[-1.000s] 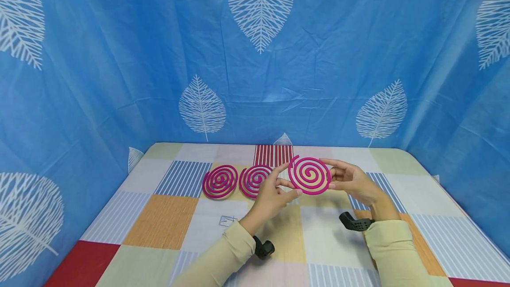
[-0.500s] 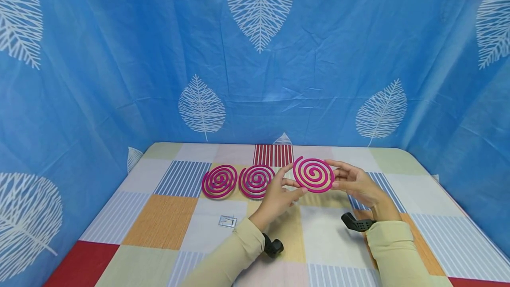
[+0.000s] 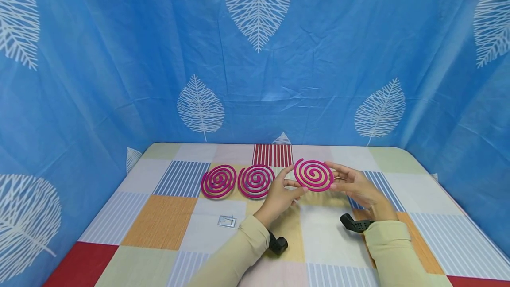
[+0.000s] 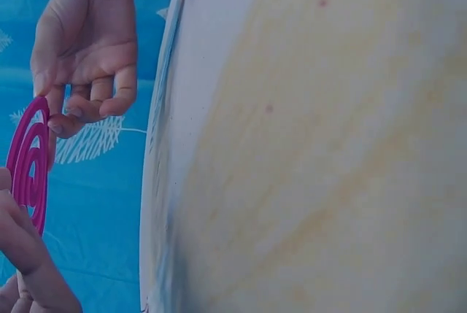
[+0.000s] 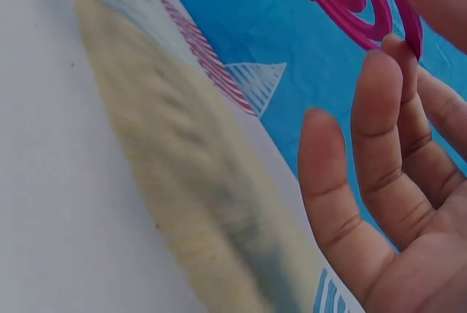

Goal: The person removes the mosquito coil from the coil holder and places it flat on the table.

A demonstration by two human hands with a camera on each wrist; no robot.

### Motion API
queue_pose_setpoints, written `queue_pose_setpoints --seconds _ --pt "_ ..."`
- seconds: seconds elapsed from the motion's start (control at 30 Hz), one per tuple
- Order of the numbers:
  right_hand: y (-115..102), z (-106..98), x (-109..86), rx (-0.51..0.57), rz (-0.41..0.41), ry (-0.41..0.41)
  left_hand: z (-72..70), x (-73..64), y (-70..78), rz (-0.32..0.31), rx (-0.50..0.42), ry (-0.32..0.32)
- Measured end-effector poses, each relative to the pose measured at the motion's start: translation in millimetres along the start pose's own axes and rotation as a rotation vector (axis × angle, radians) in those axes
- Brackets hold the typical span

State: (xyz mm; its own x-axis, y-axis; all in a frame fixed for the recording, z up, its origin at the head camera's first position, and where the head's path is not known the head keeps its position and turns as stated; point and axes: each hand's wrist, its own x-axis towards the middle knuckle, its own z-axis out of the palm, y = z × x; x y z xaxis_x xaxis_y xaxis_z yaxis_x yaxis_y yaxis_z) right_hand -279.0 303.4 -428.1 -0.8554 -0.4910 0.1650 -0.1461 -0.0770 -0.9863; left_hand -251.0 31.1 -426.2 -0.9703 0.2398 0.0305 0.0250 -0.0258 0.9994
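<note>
A magenta mosquito coil [image 3: 314,173] is held up off the table between both hands, its flat spiral facing the head camera. My left hand [image 3: 279,196] pinches its left edge between thumb and fingers. At the opposite edge my right hand [image 3: 356,185] grips it with the thumb and fingertips. The left wrist view shows the coil [image 4: 33,167] nearly edge-on, the right hand [image 4: 91,58] at its upper end. In the right wrist view, thumb and fingers close on the coil's rim [image 5: 412,32]. Two more mosquito coils [image 3: 218,181] [image 3: 256,181] lie side by side to the left.
A small metal coil stand [image 3: 227,221] lies on the patchwork tablecloth [image 3: 159,220], in front of the two resting coils. Blue leaf-print curtain [image 3: 303,70] encloses the table at the back and both sides. Black wrist cameras [image 3: 277,244] hang below the wrists.
The left hand and the held coil have shifted slightly right, mostly in the first half second. The left forearm uncovered the metal stand and the middle coil more. Both hands keep their grip.
</note>
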Motion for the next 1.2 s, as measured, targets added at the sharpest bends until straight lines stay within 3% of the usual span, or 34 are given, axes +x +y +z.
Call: queue_pose_setpoints --seconds 0.23,0.53,0.83,1.2 --pt "4.1 0.5 0.1 -0.005 0.042 0.052 2.2 7.6 -5.7 -0.030 -0.033 -0.002" --pt "5.6 2.8 -0.3 -0.003 0.125 0.137 4.2 15.3 -7.5 -0.111 -0.013 -0.002" --pt "8.7 5.4 1.2 -0.165 0.256 0.217 2.6 18.1 -11.0 -0.173 -0.029 -0.046" --pt "15.2 6.2 3.4 -0.216 0.309 0.242 -1.1 20.5 -20.8 -0.207 -0.010 -0.089"
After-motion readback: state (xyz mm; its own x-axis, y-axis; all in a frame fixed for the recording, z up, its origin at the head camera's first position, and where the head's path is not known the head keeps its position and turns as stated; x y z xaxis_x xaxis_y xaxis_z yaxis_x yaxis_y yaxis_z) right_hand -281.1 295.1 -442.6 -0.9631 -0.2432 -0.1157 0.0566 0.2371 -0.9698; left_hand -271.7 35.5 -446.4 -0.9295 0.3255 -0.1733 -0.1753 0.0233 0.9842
